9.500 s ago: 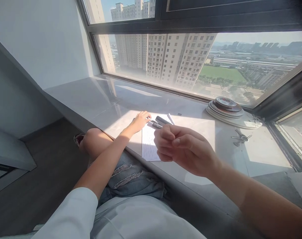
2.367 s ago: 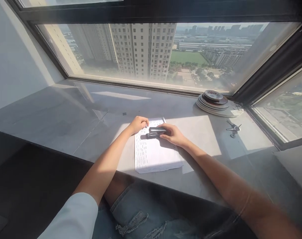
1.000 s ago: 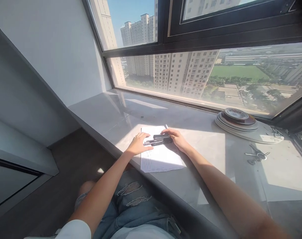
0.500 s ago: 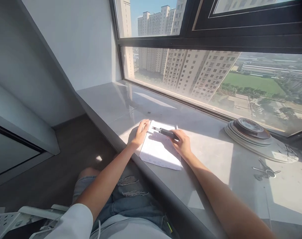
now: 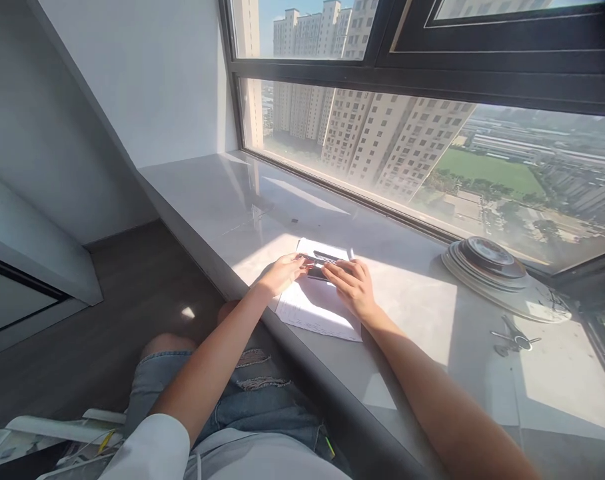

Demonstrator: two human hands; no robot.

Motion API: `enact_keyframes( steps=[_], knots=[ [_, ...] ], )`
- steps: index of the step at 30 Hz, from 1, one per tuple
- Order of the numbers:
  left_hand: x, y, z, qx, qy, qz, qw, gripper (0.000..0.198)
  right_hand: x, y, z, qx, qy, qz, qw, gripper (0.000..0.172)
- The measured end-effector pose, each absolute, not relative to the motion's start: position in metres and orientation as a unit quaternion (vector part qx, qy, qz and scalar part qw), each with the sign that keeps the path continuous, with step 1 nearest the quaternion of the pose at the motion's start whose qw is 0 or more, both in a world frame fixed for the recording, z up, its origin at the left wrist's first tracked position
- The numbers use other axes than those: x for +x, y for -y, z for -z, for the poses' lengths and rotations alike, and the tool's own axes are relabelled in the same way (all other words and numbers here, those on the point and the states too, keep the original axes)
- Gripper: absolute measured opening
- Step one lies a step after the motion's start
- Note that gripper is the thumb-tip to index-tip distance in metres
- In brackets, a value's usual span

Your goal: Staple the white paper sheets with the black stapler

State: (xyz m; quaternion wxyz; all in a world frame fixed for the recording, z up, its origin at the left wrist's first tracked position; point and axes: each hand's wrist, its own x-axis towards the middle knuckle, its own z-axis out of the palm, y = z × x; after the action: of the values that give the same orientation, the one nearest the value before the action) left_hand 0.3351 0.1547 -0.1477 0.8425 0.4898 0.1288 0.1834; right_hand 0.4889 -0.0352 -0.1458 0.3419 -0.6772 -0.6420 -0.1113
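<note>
Stapler [image 5: 316, 273] held above paper sheets [image 5: 322, 315] on a sunlit windowsill [image 5: 412, 300]

From the head camera, the only view, the black stapler lies between the person's two hands, over the upper part of the sheets. The left hand [image 5: 285, 272] is partly closed, thumb and fingers at the stapler's left end. The right hand [image 5: 352, 285] curls over its other end, fingers bent and close together. Which part each fingertip grips is too small to tell, as is whether the stapler touches the paper.

A fingertip could get pinched if the stapler closes while the left fingers sit at its end. Neither palm appears to press on the paper, so the sheets could slide or fan out if the stapler drags across them; their near edge lies close to the windowsill's front. Off to the right, well apart, a stack of plates [image 5: 470, 275] and a thin-armed metal item [image 5: 522, 343] seem unlikely to interfere.
</note>
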Motion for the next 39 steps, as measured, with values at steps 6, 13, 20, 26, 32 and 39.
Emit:
enact_keyframes(
  steps=[6,13,20,26,32,39],
  knots=[
    [0.335,-0.155,0.152,0.492,-0.159,-0.228,0.825,0.018,0.496,0.025,0.151,-0.755,0.43,0.14,0.474,0.029],
    [0.331,-0.152,0.155,0.642,-0.15,-0.128,0.741,0.055,0.501,0.018,0.148,-0.778,0.43,-0.009,0.457,0.022],
    [0.331,-0.15,0.151,0.641,-0.105,-0.141,0.747,0.042,0.48,0.026,0.141,-0.674,0.592,0.224,0.38,0.03],
    [0.329,-0.149,0.151,0.713,-0.112,-0.115,0.682,0.026,0.465,0.026,0.143,-0.575,0.749,0.203,0.259,0.027],
    [0.326,-0.146,0.144,0.702,-0.075,-0.091,0.703,0.025,0.468,0.028,0.144,-0.562,0.741,0.198,0.308,0.033],
    [0.329,-0.146,0.147,0.675,-0.096,-0.103,0.724,0.045,0.468,0.026,0.142,-0.586,0.654,0.242,0.413,0.028]
  ],
)
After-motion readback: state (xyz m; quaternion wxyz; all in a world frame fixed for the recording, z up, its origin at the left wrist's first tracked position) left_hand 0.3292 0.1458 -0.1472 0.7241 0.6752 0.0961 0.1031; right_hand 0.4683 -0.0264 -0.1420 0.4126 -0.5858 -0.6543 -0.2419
